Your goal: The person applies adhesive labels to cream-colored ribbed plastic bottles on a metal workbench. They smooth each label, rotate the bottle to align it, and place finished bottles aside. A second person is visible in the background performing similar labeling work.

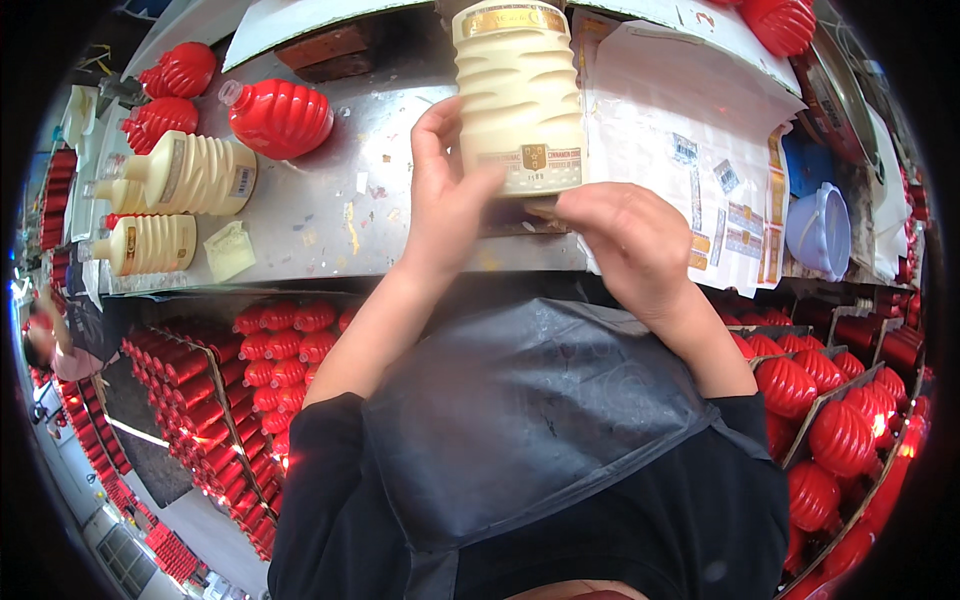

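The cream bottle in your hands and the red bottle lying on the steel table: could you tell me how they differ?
The cream bottle is pale and carries gold label bands; the red bottle is glossy red, with no label showing. The cream bottle is held by the left hand and right hand; the red bottle lies on its side, untouched, on the steel table. Both have ribbed bodies.

A bottle [517,95] is held upright over the table [330,215] between the left hand [447,200] and the right hand [625,240]; two bottles [190,172] are laid on their sides at the table's left, one before the other, with a pad [230,250] just right of the nearer one; a jug [280,117] is laid behind them; label sheets [690,160] are spread on the right, a bowl [818,230] further right; crates of jugs [820,400] are set below on both sides.
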Demonstrator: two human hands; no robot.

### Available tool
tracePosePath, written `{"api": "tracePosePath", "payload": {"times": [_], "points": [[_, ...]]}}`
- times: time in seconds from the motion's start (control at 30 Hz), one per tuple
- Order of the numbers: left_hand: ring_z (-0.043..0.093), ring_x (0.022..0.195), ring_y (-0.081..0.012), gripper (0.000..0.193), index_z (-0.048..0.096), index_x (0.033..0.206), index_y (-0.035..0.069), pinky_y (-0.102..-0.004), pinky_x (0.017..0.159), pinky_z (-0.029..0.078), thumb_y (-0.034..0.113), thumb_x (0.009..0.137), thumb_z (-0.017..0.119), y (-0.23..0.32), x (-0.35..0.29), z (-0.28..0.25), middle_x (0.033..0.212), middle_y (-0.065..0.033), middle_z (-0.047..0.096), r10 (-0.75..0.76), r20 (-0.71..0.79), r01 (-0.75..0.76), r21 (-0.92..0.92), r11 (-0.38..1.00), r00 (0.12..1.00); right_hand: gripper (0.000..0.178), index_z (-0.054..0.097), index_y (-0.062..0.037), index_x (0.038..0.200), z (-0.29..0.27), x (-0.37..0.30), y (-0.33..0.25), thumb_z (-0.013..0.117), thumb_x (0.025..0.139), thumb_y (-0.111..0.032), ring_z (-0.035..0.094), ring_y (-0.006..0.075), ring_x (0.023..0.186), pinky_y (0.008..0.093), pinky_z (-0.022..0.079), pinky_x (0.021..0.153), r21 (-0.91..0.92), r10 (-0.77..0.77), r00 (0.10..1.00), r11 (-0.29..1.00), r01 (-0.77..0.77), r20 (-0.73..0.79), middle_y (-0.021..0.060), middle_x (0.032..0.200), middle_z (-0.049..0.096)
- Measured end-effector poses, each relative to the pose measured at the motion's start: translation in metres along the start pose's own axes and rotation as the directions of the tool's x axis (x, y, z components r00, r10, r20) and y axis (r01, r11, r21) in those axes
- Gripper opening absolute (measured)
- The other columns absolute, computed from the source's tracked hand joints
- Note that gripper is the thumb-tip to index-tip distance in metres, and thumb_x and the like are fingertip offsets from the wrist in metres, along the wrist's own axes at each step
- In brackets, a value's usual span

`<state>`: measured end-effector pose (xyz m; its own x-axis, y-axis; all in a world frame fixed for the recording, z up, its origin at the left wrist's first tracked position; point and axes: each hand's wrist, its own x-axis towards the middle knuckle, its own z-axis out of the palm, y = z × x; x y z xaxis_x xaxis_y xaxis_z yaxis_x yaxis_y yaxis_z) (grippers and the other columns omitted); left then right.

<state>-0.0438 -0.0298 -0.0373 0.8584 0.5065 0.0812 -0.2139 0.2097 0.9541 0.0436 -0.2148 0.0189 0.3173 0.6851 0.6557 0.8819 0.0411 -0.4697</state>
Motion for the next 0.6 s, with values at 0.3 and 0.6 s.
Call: {"api": "tracePosePath", "payload": {"times": [0.3, 0.6], "points": [[0.051, 0.129, -0.0253, 0.063, 0.045, 0.141, 0.003, -0.0389, 0.103, 0.051, 0.01, 0.088, 0.077, -0.013, -0.01, -0.002, 0.14, -0.0141, 0.042, 0.064, -0.071, -0.048, 0.205, 0.978, 0.995, 0.019, 0.077, -0.0001, 0.109, 0.018, -0.013, 0.017, 0.072, 0.097, -0.013, 0.057, 0.0008, 0.068, 0.0185, 0.045, 0.062, 0.412, 0.836, 0.546, 0.481, -0.774, 0.049, -0.0029, 0.086, 0.071], [0.053, 0.123, -0.0235, 0.053, 0.055, 0.132, 0.005, -0.0375, 0.099, 0.053, 0.012, 0.086, 0.08, -0.013, -0.009, -0.003, 0.136, -0.0129, 0.042, 0.211, -0.042, -0.183, 0.353, 0.917, 0.977, 0.014, 0.079, 0.0009, 0.103, 0.025, -0.013, 0.016, 0.076, 0.092, -0.007, 0.061, 0.005, 0.074, 0.02, 0.05, 0.068, 0.362, 0.769, 0.631, 0.618, -0.698, -0.098, 0.0045, 0.104, 0.072]]}}
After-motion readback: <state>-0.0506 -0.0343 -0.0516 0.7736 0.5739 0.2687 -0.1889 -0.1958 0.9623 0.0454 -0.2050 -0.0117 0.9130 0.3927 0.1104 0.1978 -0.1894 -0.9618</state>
